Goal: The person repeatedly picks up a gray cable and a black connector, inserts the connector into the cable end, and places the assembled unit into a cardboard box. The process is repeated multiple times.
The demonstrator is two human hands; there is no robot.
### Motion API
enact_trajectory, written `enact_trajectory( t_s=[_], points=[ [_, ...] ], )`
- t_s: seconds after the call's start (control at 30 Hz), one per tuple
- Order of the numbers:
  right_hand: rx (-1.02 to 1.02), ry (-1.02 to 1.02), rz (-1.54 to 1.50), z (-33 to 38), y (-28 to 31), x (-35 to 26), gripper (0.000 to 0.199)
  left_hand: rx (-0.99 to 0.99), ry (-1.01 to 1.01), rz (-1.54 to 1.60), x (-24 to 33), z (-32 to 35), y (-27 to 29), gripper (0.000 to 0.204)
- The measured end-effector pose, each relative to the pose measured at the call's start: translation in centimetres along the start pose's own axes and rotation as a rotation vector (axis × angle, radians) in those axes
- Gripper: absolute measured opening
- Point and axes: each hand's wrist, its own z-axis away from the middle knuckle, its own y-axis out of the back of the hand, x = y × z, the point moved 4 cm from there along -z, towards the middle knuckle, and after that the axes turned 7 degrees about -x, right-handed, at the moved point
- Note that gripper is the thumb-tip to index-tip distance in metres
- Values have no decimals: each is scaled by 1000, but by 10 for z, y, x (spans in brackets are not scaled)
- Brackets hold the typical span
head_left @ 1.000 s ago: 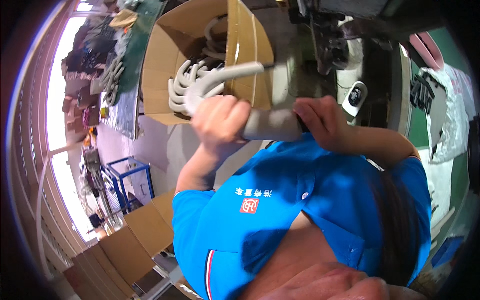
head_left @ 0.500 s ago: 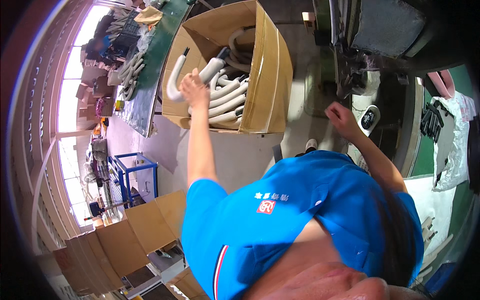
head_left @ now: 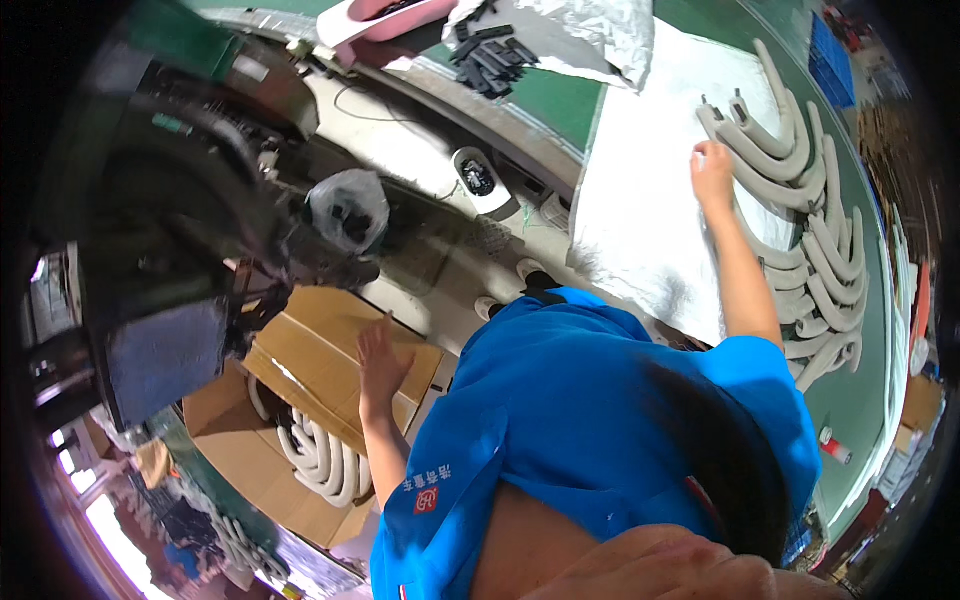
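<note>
My right hand (head_left: 712,180) reaches over the table, fingers curled at the near side of a curved grey foam-covered tube (head_left: 752,172) that has a dark tip. Their exact grip is partly hidden. Several similar bent tubes (head_left: 835,265) lie in a row beside it, on and past the edge of a white sheet (head_left: 640,190). On the left, my left hand (head_left: 382,368) is held over the flap of a cardboard box (head_left: 345,345), fingers spread and nothing in them. More grey curved tubes (head_left: 325,460) are heaped inside that box.
A dark machine (head_left: 270,220) stands at the left, with a clear plastic bag (head_left: 350,208) on it. Short black pieces (head_left: 492,62) and a pink tray (head_left: 390,22) sit on the green table at the far side. A white oblong container (head_left: 483,183) is below.
My body has turned right, from the box to the table with the tubes. The tube my left hand held over the box is out of that hand. My right hand has reached the tubes.
</note>
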Motion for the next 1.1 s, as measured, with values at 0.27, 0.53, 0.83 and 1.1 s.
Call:
enact_trajectory(
  t_s=[0.27, 0.53, 0.83, 1.1],
  points=[
    [-598, -328, 163, 9, -55, 128, 45, -305, -225, 208, 92, -84, -1, 50],
    [-353, -57, -1423, 11, 30, -165, 42, 55, -660, 925, 277, -156, 79, 67],
    [-143, 351, -853, -113, -69, -192, 13, 196, -239, 1430, 148, -77, 143, 44],
    [-359, 424, 82, -216, -223, -217, 41, 446, 120, 998, 147, 32, 175, 48]
  ],
)
